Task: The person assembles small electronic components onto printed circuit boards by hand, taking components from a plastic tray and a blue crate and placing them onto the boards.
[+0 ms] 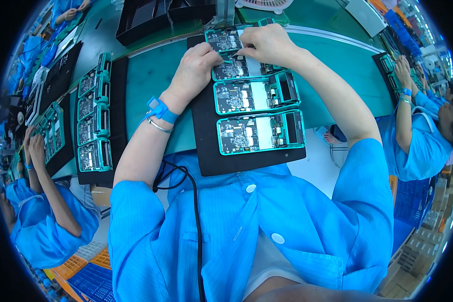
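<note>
On a black mat [206, 151] before me lies a column of several teal-framed electronic devices, their dark circuit boards facing up. The nearest device [239, 135] and the one beyond it [235, 96] lie untouched. At the left edge of the third device [230, 70], my left hand [195, 65] is closed, fingertips pinched over the board; what they grip is too small to name. My right hand [267, 45] is bent over the gap between the third and the farthest device [221, 39], its thumb and fingers pressed together; anything in them is hidden.
A blue wrist strap [161, 109] circles my left wrist. To the left, a second black mat [117, 110] holds several similar devices [93, 131]. Black trays [146, 22] stand at the back. Co-workers in blue sit on the left [50, 221] and right [418, 136]. A black cable [196, 216] hangs down my front.
</note>
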A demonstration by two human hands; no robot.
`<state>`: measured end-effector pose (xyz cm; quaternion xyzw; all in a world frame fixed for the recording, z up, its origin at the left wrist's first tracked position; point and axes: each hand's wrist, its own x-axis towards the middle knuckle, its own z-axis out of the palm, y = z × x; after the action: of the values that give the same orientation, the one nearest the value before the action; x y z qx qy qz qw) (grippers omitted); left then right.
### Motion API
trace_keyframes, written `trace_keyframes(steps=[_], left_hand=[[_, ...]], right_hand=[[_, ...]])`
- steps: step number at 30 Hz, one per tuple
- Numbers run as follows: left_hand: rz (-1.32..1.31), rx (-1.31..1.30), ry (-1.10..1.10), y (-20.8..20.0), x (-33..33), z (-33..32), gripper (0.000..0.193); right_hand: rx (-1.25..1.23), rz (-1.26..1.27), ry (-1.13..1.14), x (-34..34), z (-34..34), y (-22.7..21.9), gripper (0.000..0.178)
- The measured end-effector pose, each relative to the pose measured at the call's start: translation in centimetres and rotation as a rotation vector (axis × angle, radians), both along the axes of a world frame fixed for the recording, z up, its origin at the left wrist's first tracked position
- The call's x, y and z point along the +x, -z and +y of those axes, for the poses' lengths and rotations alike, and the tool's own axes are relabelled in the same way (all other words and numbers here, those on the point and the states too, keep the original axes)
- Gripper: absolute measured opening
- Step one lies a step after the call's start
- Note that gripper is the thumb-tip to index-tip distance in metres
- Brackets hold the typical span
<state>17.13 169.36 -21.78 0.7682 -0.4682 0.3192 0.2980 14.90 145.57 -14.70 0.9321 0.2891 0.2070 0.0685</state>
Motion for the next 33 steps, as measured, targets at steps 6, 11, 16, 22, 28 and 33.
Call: trace_keyframes(steps=[6,11,16,22,28,33], left_hand=[[0.154,-0.159,-0.024,1.0,-4.5,1.0,0.009],[0.140,-0.146,-0.033,1.5,-5.9,0.9,0.010],[0.117,-0.093,-0.042,1.5,-6.4,1.0,0.011],[0.047,-0.054,-0.036,1.6,-6.5,1.2,0.012],[0.018,-0.031,-0.041,1.5,-6.4,1.2,0.012],[0.011,-0.024,-0.046,1.4,-6.5,1.3,0.013]], right_hand=[[0.154,0.010,-0.067,-4.1,-0.2,-0.2,0.029],[0.125,0.105,-0.034,-6.2,0.7,-0.2,0.028],[0.105,0.164,0.038,-6.4,1.0,0.2,0.028],[0.099,0.128,-0.019,-6.4,0.9,0.9,0.030],[0.092,0.144,-0.005,-6.1,0.9,1.1,0.028],[0.053,0.189,0.042,-6.1,1.4,0.8,0.028]])
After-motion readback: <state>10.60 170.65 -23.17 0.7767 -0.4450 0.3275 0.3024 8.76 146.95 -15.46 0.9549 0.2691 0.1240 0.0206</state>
